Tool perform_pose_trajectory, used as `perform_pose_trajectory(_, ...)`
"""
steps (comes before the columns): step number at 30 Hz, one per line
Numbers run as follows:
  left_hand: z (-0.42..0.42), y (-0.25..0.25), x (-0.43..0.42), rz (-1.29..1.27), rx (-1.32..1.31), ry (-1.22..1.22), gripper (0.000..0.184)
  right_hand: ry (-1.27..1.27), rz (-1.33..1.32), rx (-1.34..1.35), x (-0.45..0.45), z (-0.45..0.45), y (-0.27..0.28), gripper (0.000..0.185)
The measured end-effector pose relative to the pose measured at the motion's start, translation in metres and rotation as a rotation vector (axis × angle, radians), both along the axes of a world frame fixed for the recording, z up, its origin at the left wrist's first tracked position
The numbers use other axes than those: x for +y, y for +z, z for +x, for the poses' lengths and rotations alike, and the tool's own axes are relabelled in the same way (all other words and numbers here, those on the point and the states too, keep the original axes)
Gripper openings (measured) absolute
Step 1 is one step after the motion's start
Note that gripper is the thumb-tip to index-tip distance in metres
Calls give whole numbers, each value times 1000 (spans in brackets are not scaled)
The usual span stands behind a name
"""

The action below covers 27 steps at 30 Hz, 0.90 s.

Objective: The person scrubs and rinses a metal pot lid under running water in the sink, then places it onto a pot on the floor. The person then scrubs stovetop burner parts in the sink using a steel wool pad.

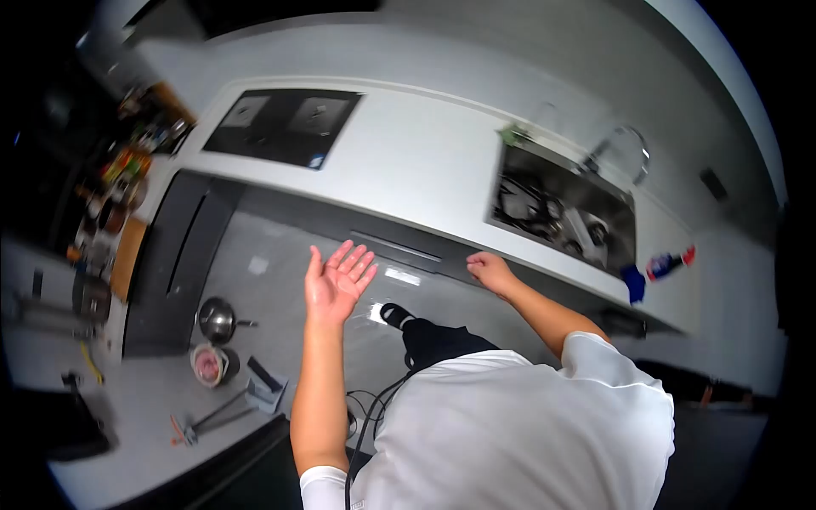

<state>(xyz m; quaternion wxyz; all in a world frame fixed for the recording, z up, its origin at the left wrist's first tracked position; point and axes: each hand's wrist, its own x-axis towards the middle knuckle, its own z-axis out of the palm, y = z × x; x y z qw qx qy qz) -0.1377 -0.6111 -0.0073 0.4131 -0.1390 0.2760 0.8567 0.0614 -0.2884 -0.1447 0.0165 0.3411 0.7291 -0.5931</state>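
My left hand (338, 287) is raised with the palm turned up and the fingers spread. Nothing lies on it. Across from it, my right hand (491, 274) is closed, its fingers curled in, and no object shows in it. Both hands are in the air in front of the white countertop (416, 161), over the grey floor and the dark cabinet fronts. The right one is nearer the steel sink (631, 223), which holds dark pans (527, 200) and other blurred kitchenware.
A black hob (285, 127) is set into the counter's left part. A curved faucet (633, 140) rises behind the sink; a blue-and-red bottle (667, 263) and blue cloth (633, 283) are on the right. On the floor are a metal pan (218, 320), a bucket (209, 365) and a dustpan (265, 389).
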Motion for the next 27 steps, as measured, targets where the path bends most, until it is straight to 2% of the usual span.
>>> perform_pose_trajectory(5,38,-16,75,-57,-55,-144,75,-153,-90,117,32,71,-13,34)
perform_pose_trajectory(11,98,-38,199,-103,-62,-342,69,-328,-81,180,148,171,-42,33)
perform_pose_trajectory(13,118,-49,250,-122,-61,-403,66,-401,125,184,211,207,-52,32)
perform_pose_trajectory(15,140,-58,304,-139,-66,-456,64,-509,218,195,289,246,-81,32)
perform_pose_trajectory(17,165,-73,366,-179,-79,-497,62,-521,524,-6,373,285,-116,34)
perform_pose_trajectory(18,176,-86,398,-201,-90,-513,62,-377,612,-279,408,297,-103,38)
perform_pose_trajectory(19,191,-97,432,-229,-105,-527,61,-343,633,-348,444,308,-124,39)
perform_pose_trajectory(21,217,-119,486,-265,-121,-580,59,-278,664,-488,493,329,-162,40)
perform_pose_trajectory(23,242,-147,532,-262,-179,-648,57,-191,546,-580,530,334,-193,47)
perform_pose_trajectory(27,281,-162,582,-371,-165,-758,56,-115,468,-729,543,335,-254,56)
